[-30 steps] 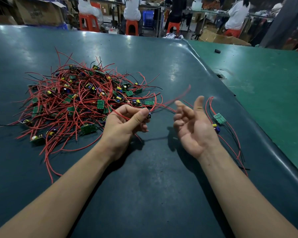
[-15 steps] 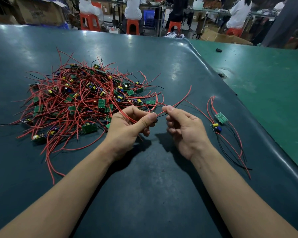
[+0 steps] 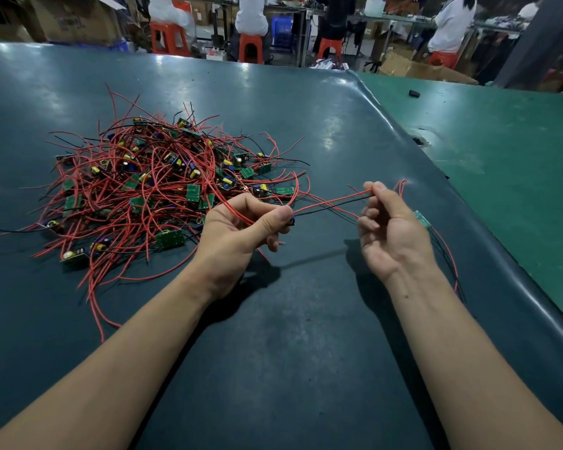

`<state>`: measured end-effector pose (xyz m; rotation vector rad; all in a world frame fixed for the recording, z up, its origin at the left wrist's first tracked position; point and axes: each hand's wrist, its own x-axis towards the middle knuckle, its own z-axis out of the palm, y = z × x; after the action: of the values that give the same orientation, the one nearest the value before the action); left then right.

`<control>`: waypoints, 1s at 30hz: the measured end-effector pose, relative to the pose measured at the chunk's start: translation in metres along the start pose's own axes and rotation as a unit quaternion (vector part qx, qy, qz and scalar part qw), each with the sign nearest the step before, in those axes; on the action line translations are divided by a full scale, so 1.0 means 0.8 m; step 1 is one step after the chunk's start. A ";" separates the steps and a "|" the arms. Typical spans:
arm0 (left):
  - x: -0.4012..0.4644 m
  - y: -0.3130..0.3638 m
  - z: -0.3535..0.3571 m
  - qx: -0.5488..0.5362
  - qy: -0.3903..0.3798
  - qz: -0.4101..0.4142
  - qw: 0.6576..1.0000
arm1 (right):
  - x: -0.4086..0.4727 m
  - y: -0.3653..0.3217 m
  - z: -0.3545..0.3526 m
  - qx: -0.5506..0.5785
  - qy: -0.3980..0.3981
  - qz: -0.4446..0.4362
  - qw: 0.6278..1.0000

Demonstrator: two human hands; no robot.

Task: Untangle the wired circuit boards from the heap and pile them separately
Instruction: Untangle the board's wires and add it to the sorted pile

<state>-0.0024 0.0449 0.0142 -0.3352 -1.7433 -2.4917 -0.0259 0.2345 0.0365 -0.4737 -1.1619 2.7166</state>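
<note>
A heap [image 3: 163, 183] of small green circuit boards tangled in red and black wires lies left of centre on the dark table [image 3: 306, 352]. My left hand [image 3: 241, 225] grips a small board and red wires at the heap's right edge, thumb pressed on top. My right hand [image 3: 390, 232] pinches the ends of a red and a black wire [image 3: 332, 203] that stretch taut from the left hand. Behind my right hand lies a separated board [image 3: 422, 219] with its wires, partly hidden.
The dark table's raised right edge [image 3: 468, 216] meets a green table [image 3: 507, 151] with a small black object [image 3: 414, 93] on it. People sit on red stools [image 3: 251, 48] beyond the far edge, among cardboard boxes [image 3: 75, 19].
My right hand, open a second ago, closed on wire ends beside the left hand, then drew them out to the right. The left hand kept its grip by the heap.
</note>
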 end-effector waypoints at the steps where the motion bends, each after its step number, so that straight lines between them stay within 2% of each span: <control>1: 0.000 0.001 -0.001 -0.003 -0.001 0.002 1.000 | 0.001 -0.003 -0.003 0.006 0.007 -0.007 1.000; 4: 0.002 0.003 -0.004 -0.020 0.041 0.023 0.999 | 0.005 -0.008 -0.010 0.004 0.037 -0.042 0.998; 6: 0.006 0.007 -0.009 -0.031 0.094 0.043 0.994 | 0.008 -0.008 -0.013 -0.062 0.061 -0.132 0.987; 7: 0.007 0.008 -0.010 -0.032 0.116 0.049 0.992 | 0.007 -0.006 -0.013 -0.117 0.071 -0.200 0.970; 9: 0.006 0.007 -0.010 0.029 0.153 0.068 0.985 | -0.002 0.006 -0.010 -0.253 0.062 -0.359 0.896; 11: 0.001 0.003 -0.007 0.190 0.195 0.139 0.952 | -0.018 0.029 -0.006 -0.363 -0.056 -0.452 0.813; 13: -0.005 0.001 -0.004 0.338 0.203 0.253 0.884 | -0.033 0.054 0.000 -0.416 -0.199 -0.427 0.778; 15: -0.007 -0.001 -0.006 0.427 0.166 0.345 0.819 | -0.041 0.070 0.006 -0.430 -0.284 -0.378 0.769; 17: -0.006 -0.003 -0.007 0.464 0.134 0.378 0.790 | -0.044 0.075 0.009 -0.410 -0.302 -0.353 0.785; 20: -0.005 -0.005 -0.003 0.484 0.079 0.391 0.779 | -0.042 0.069 0.010 -0.374 -0.258 -0.367 0.812; 22: -0.007 -0.009 0.003 0.459 0.042 0.377 0.803 | -0.040 0.062 0.011 -0.355 -0.203 -0.393 0.824; 24: -0.011 -0.009 0.010 0.361 0.047 0.324 0.873 | -0.039 0.053 0.013 -0.302 -0.149 -0.395 0.854; 26: -0.012 -0.006 0.013 0.255 0.061 0.230 0.937 | -0.039 0.044 0.015 -0.245 -0.123 -0.396 0.877; 28: -0.010 -0.003 0.012 0.173 0.051 0.116 0.977 | -0.043 0.043 0.015 -0.232 -0.142 -0.379 0.885; 30: -0.006 0.001 0.011 0.093 0.036 0.015 0.995 | -0.049 0.048 0.015 -0.246 -0.190 -0.348 0.884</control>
<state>0.0032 0.0528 0.0167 -0.2511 -1.9069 -2.2674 0.0064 0.1895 0.0252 0.4015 -1.7104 1.9125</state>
